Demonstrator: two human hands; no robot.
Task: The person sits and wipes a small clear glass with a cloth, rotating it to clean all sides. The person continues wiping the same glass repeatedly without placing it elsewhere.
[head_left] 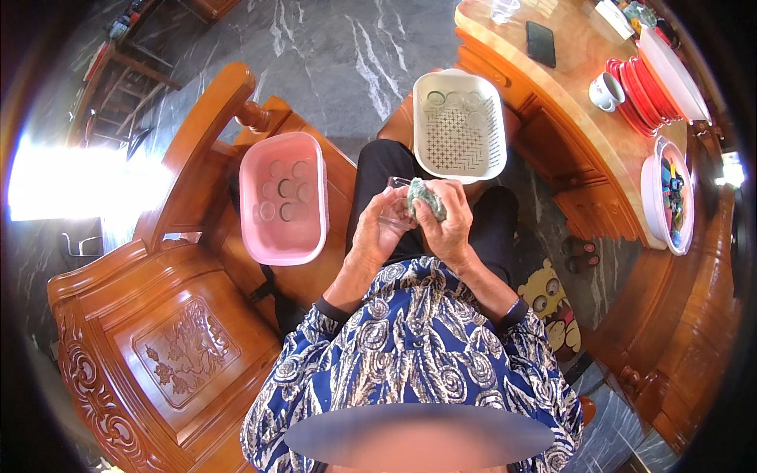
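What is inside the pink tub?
The pink tub holds several small clear glasses, seen from above as rings, bunched in its upper half. Its lower half shows bare bottom. Whether the glasses hold anything cannot be told.

1. A pink basin [282,199] with glasses inside is set on the carved wooden bench [169,331].
2. A white perforated basket [460,124] is seen right of the pink basin.
3. Farther right of the basin, a wooden table [579,102] is laden with a white cup [605,91], red plates [635,91] and a black phone [541,43].
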